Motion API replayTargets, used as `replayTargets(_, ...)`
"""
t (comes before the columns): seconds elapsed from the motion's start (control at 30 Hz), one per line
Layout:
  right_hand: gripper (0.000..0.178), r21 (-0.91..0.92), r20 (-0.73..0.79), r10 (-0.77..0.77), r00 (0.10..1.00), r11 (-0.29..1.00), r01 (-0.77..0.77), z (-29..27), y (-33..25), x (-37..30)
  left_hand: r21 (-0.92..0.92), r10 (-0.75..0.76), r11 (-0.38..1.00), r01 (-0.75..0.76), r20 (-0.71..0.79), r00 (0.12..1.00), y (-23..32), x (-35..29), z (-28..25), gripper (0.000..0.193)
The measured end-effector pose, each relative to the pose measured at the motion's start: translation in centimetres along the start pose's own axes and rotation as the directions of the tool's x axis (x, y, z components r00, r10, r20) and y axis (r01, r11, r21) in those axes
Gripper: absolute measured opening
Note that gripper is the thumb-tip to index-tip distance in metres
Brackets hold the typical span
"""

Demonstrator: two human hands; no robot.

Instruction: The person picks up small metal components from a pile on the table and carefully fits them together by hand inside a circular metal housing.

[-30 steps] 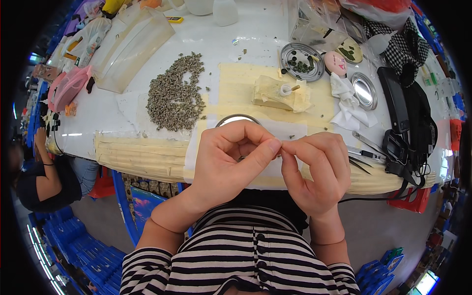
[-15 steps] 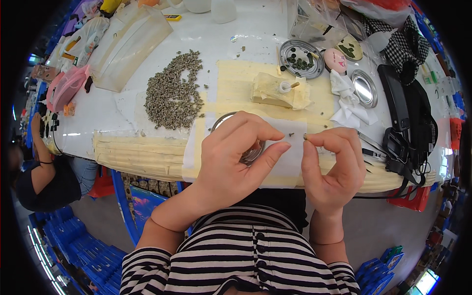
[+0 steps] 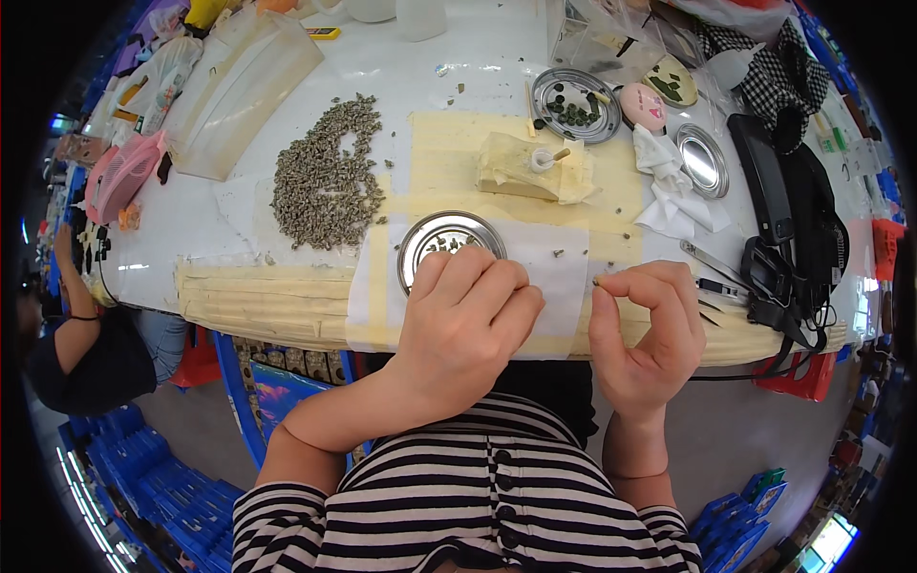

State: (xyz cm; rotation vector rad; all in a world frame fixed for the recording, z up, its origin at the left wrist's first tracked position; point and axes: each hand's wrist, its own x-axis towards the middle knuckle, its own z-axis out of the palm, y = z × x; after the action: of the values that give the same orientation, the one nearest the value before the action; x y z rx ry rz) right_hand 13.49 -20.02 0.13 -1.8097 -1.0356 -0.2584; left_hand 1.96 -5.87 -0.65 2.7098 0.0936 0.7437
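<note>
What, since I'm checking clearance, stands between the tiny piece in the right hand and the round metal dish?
The left hand partly does, covering the near right of the dish. Otherwise nothing tall shows between dish and tiny piece: just loose bits on white sheet.

From my remote post I log a glossy white worktable (image 3: 492, 53), near edge covered in cream tape (image 3: 258, 304), over grey floor (image 3: 764, 415), with blue bins (image 3: 143, 506) lower left, white strip lights (image 3: 80, 497) beyond, and a bright panel (image 3: 831, 542) lower right.
</note>
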Motion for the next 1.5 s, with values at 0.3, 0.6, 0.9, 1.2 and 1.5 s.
replayTargets(0.3,0.018,0.332,0.096,0.009,0.995,0.942,-0.041,0.3,-1.4,-0.1,-0.834,-0.375,0.49,0.254,0.061,0.925,-0.9,0.7,-1.8,0.012)
replayTargets(0.6,0.021,0.366,0.027,-0.064,0.998,0.929,0.049,1.8,-2.1,0.3,-0.945,-0.487,-0.11,0.307,0.321,0.812,-0.9,0.3,-1.7,0.013)
replayTargets(0.9,0.022,0.381,0.022,-0.077,0.997,0.923,0.063,2.2,-1.9,0.2,-0.92,-0.488,-0.213,0.329,0.392,0.78,-1.2,0.5,-1.5,0.011)
replayTargets(1.2,0.023,0.225,-0.013,-0.198,0.98,0.954,0.196,2.5,-1.6,0.8,-0.91,-0.509,-0.091,0.405,0.392,0.766,-0.9,0.5,-2.3,0.014)
replayTargets(1.5,0.024,0.231,0.019,-0.208,0.978,0.953,0.198,2.3,-1.7,0.8,-0.884,-0.439,-0.232,0.407,0.468,0.767,-1.5,0.3,-2.3,0.013)
